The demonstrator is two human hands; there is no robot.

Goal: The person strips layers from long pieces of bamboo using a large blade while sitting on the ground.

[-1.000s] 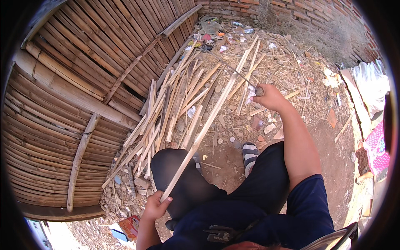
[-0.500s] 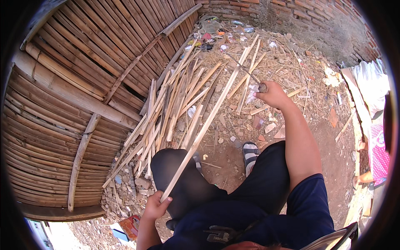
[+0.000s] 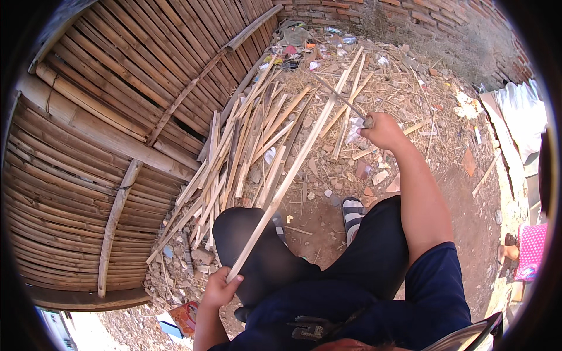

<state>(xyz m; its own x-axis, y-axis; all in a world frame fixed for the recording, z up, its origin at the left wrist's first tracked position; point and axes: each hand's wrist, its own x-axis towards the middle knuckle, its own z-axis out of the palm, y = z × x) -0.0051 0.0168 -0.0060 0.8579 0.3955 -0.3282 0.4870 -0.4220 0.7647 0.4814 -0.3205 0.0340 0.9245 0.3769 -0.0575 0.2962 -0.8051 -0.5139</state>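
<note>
A long pale bamboo strip (image 3: 291,173) slants from my lap up toward the far rubble. Its near end is gripped in my left hand (image 3: 219,288), thumb along the top, beside my left knee. My right hand (image 3: 384,132) is wrapped round the dark handle of a long knife (image 3: 353,109). The thin, dark blade points up and left and crosses over the strip near its far part; whether it touches the strip I cannot tell. Several more split bamboo strips (image 3: 242,146) lie in a loose pile to the left of the held one.
A slatted bamboo wall (image 3: 82,152) leans in on the left, and a brick wall (image 3: 433,23) closes the far side. Rubble, straw and litter (image 3: 310,50) cover the ground. At the right edge are a white sack (image 3: 520,117) and another person's pink dotted garment (image 3: 531,251) and foot (image 3: 507,253).
The knife blade has shifted slightly against the strip, my right hand barely moving. My left hand keeps its hold. At the right edge, the other person's pink garment and limbs have changed position.
</note>
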